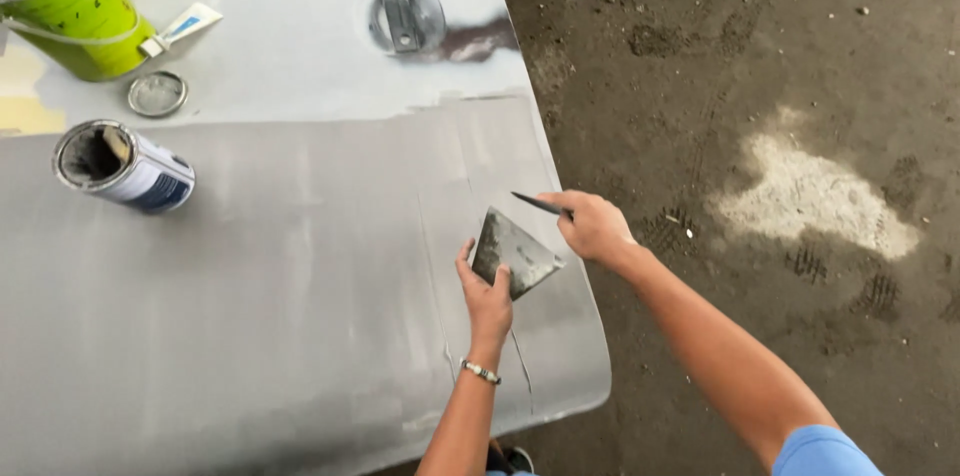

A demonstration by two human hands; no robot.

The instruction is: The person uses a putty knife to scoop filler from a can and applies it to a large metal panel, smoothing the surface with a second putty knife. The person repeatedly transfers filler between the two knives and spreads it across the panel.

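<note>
Left hand [487,298] fingers grip a grey spreader plate [512,252]; right hand [593,227] fingers pinch a thin blade [540,204].

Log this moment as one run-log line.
left hand: holds putty board | right hand: holds thin spreader blade | under: grey panel

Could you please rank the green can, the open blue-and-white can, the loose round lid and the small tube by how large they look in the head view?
1. Green can, largest, though cut off by the picture's edge.
2. Blue-and-white can, lying on its side.
3 and 4. Round lid and tube look too alike to rank.
</note>
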